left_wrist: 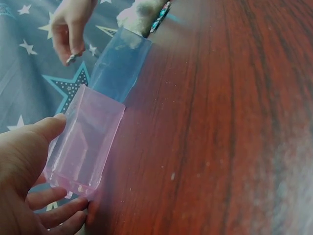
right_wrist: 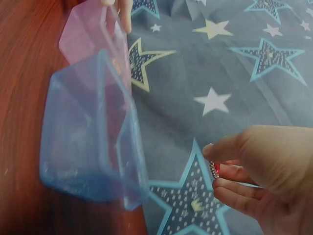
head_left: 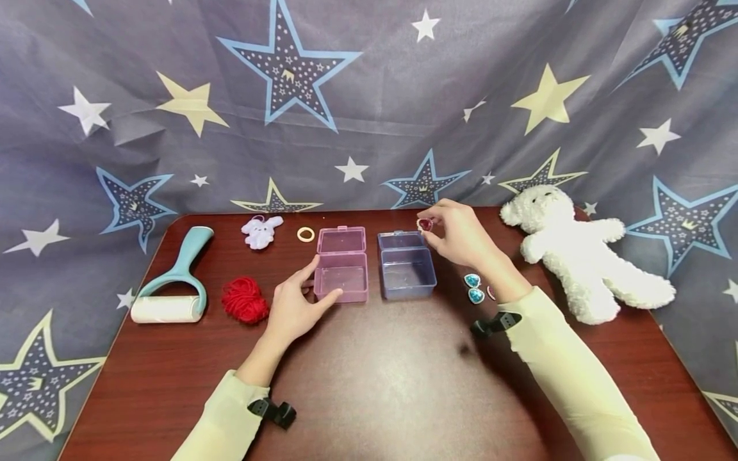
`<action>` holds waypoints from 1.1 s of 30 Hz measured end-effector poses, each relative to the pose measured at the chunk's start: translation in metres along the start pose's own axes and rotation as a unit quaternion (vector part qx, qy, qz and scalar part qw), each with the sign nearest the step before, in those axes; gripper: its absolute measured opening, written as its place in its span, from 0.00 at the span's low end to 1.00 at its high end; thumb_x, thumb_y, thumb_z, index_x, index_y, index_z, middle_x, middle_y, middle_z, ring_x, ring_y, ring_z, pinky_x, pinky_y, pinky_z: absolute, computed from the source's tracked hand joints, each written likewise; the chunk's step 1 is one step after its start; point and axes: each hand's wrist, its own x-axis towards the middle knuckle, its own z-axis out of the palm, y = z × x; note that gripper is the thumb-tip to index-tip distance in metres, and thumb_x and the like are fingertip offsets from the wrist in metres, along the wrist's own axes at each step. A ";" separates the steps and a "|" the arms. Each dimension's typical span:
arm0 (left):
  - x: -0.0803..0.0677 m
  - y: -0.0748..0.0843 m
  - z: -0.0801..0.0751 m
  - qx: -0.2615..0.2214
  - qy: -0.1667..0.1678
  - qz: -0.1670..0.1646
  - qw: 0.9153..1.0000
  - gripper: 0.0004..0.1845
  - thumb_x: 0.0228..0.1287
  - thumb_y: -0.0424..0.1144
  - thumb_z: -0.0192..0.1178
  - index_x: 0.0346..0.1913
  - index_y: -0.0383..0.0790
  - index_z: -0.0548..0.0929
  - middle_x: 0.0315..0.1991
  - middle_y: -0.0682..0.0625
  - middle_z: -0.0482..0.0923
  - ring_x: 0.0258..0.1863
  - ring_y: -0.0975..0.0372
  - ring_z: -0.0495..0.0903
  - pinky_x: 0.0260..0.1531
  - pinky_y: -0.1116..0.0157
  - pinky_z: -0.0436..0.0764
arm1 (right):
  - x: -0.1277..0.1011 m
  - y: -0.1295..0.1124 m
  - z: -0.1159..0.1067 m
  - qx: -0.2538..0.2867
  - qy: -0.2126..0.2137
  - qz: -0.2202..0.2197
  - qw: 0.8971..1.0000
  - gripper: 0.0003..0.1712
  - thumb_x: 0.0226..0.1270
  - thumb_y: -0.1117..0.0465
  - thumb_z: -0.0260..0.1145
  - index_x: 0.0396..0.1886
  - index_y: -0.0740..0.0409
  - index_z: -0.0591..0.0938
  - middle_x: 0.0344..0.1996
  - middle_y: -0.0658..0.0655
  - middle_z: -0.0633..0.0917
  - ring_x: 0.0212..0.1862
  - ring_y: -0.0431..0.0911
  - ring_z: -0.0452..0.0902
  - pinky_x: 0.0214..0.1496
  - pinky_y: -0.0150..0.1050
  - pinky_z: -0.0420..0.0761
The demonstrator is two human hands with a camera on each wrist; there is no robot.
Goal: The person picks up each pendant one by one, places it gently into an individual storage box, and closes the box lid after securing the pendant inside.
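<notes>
My left hand [head_left: 295, 307] holds the left side of an open pink clear plastic box [head_left: 348, 282], thumb at its front and fingers along the far side. Beside it on the right stands a blue clear plastic box [head_left: 407, 275] with its lid tipped back. My right hand [head_left: 461, 234] pinches a red heart-shaped gem [head_left: 425, 225] with a sparkly rim, above the blue box's back right corner. In the right wrist view the gem [right_wrist: 215, 169] is seen edge-on between thumb and fingers. No contents show in either box.
Two teal gems [head_left: 474, 288] lie right of the blue box; a pinkish gem [head_left: 491, 292] is partly hidden by my right forearm. A white plush bear [head_left: 576, 256] lies far right. Leftward are a lint roller [head_left: 173, 282], red yarn [head_left: 245, 299], a small plush [head_left: 261, 232] and a pale ring [head_left: 305, 234].
</notes>
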 end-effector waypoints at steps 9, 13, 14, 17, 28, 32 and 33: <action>0.001 0.002 0.001 -0.003 -0.007 -0.009 1.000 0.45 0.57 0.51 0.81 0.76 0.43 0.76 0.55 0.38 0.89 0.43 0.53 0.91 0.40 0.61 0.86 | 0.020 -0.028 0.004 -0.001 -0.017 -0.045 0.999 0.16 0.65 0.65 0.74 0.51 0.65 0.90 0.40 0.62 0.89 0.40 0.52 0.84 0.46 0.48 0.84; 0.002 0.001 0.000 -0.004 -0.007 -0.008 1.000 0.45 0.56 0.51 0.82 0.76 0.42 0.76 0.53 0.38 0.90 0.41 0.53 0.90 0.39 0.63 0.85 | 0.028 -0.038 0.009 0.007 -0.022 -0.057 0.998 0.14 0.65 0.66 0.73 0.50 0.63 0.91 0.39 0.59 0.89 0.40 0.50 0.84 0.45 0.44 0.85; 0.002 0.000 0.000 -0.004 -0.007 -0.007 1.000 0.45 0.56 0.51 0.82 0.76 0.42 0.77 0.53 0.38 0.90 0.41 0.53 0.90 0.38 0.63 0.85 | 0.030 -0.040 0.011 0.010 -0.025 -0.058 0.998 0.14 0.66 0.66 0.73 0.50 0.63 0.91 0.40 0.59 0.89 0.40 0.49 0.84 0.45 0.44 0.85; 0.001 0.000 -0.001 -0.003 -0.004 -0.003 1.000 0.45 0.56 0.51 0.82 0.76 0.42 0.77 0.52 0.38 0.90 0.39 0.54 0.89 0.37 0.64 0.84 | 0.035 -0.048 0.015 0.012 -0.040 -0.059 0.997 0.15 0.67 0.64 0.72 0.52 0.62 0.91 0.42 0.58 0.90 0.41 0.48 0.85 0.47 0.42 0.86; 0.002 0.000 0.000 0.000 0.002 0.006 1.000 0.45 0.56 0.50 0.82 0.75 0.40 0.77 0.50 0.37 0.90 0.38 0.53 0.90 0.37 0.64 0.84 | 0.052 -0.073 0.033 0.019 -0.087 -0.087 0.992 0.16 0.68 0.64 0.72 0.54 0.60 0.91 0.44 0.57 0.90 0.43 0.50 0.86 0.49 0.40 0.85; 0.002 0.000 0.000 0.005 0.002 0.002 1.000 0.44 0.56 0.50 0.82 0.75 0.40 0.77 0.49 0.37 0.91 0.38 0.53 0.90 0.37 0.64 0.84 | 0.055 -0.082 0.041 0.027 -0.107 -0.106 0.988 0.16 0.69 0.65 0.72 0.55 0.61 0.90 0.43 0.58 0.90 0.38 0.48 0.85 0.44 0.37 0.84; 0.002 0.000 0.000 0.005 0.002 0.002 1.000 0.44 0.56 0.50 0.81 0.75 0.40 0.77 0.49 0.37 0.91 0.38 0.53 0.90 0.37 0.64 0.84 | 0.056 -0.084 0.043 0.028 -0.111 -0.110 0.987 0.16 0.69 0.65 0.72 0.55 0.61 0.90 0.44 0.58 0.90 0.38 0.47 0.85 0.44 0.37 0.84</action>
